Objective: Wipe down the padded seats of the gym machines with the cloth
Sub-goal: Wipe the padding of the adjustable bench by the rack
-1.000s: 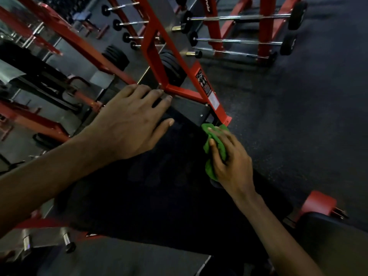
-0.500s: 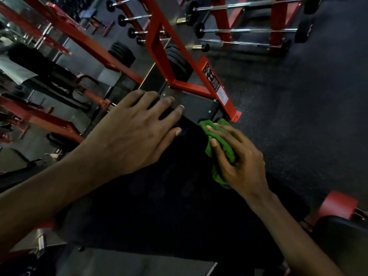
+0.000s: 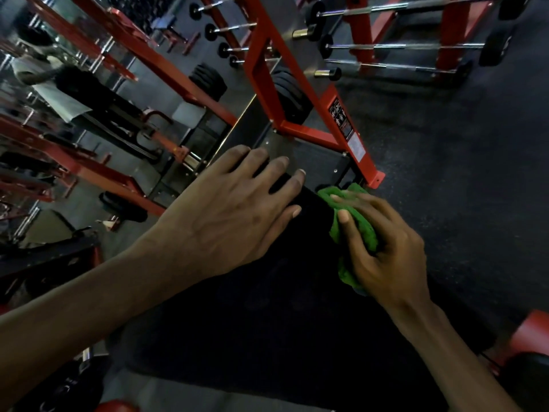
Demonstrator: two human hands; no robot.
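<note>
On the left, the person's left hand [image 3: 234, 203] lies flat and spread on the far end of the black padded seat [image 3: 267, 307], palm down, fingers extended toward the pad's far edge and closed on nothing. It looks placed there as a brace: the weight on it would steady the body and keep the pad from shifting while the other hand works.

To its right, just beside those fingertips, the crumpled green microfibre cloth [image 3: 355, 230] sits at the seat's far right corner, pressed against the dark vinyl. The right hand [image 3: 386, 251] is curled over it, fingers bent and gripping the bunched fabric, the index finger laid along the top so the pressure goes down through the cloth. Bunching it this way probably gives a thicker wad that follows the rounded edge of the pad.

Beyond the corner stands the red steel frame [image 3: 341, 129] of the machine, bolted to a grey metal plate [image 3: 315, 165]; the cloth is near the frame's foot but on the padding, where the wiping belongs.
</note>
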